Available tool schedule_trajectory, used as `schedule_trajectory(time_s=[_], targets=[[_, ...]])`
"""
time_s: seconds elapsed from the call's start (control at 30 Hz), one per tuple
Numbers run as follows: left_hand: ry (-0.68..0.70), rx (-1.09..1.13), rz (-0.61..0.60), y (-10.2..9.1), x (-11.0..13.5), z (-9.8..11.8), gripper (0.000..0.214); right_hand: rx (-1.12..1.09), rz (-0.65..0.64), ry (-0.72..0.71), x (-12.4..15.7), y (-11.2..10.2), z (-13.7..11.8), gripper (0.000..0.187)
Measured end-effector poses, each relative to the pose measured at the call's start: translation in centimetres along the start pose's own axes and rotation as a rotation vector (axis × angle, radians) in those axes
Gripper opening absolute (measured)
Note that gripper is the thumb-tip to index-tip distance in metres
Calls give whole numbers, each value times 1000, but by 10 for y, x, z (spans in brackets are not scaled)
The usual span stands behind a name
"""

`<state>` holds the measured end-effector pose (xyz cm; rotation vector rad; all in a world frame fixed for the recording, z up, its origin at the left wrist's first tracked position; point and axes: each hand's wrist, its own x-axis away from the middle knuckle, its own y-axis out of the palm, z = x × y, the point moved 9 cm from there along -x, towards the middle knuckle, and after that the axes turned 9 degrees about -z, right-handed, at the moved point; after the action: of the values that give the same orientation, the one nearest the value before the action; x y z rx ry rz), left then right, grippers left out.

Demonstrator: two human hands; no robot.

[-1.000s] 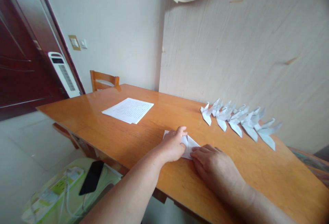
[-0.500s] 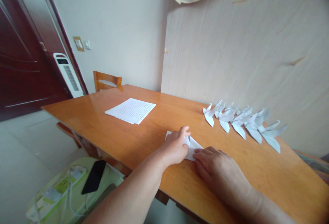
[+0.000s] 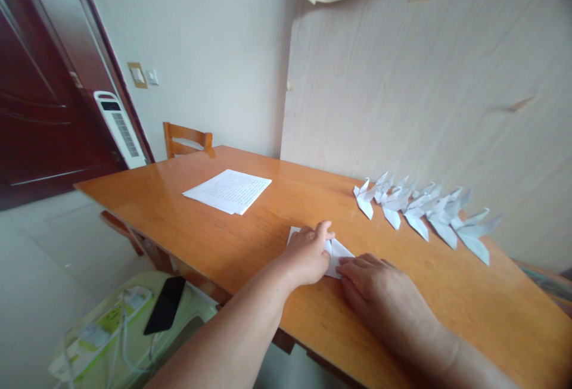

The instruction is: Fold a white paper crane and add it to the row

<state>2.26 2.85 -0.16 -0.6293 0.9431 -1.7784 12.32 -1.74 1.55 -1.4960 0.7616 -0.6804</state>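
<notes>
A small white folded paper (image 3: 338, 252) lies on the orange wooden table (image 3: 187, 216) near its front edge. My left hand (image 3: 308, 255) rests on the paper's left part with fingers curled and the thumb pressing down on it. My right hand (image 3: 379, 288) lies flat on the table with its fingertips holding down the paper's right corner. Most of the paper is hidden under both hands.
Several white folded paper birds (image 3: 424, 210) stand in a row along the wall at the right. A stack of printed sheets (image 3: 227, 190) lies further left. A wooden chair (image 3: 185, 139) stands behind the table. Below on a green surface lie a black phone (image 3: 166, 313) and a power strip (image 3: 102, 332).
Both hands stay on the folded paper; the left thumb has shifted slightly along it. The view has drifted a little.
</notes>
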Motion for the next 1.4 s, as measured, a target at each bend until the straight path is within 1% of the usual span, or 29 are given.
schedule_trajectory(time_s=[0.23,0.47,0.67,0.93,1.17,1.4], targets=[[-19,-2,-15,3,-3,-2,67,10,17,-6,0,-2,-1,17],[-51,19,-16,-1,0,-1,64,18,-7,-5,-1,-2,-2,17],[-37,15,-33,0,-2,-1,63,1,-29,9,0,-3,-3,18],[-38,26,-8,2,-3,-5,66,11,-38,8,-2,-3,-4,19],[-23,36,-17,1,-2,-4,66,12,-48,2,0,-2,-3,19],[-71,80,18,-4,2,-7,66,-10,-45,-2,1,-3,-2,21]])
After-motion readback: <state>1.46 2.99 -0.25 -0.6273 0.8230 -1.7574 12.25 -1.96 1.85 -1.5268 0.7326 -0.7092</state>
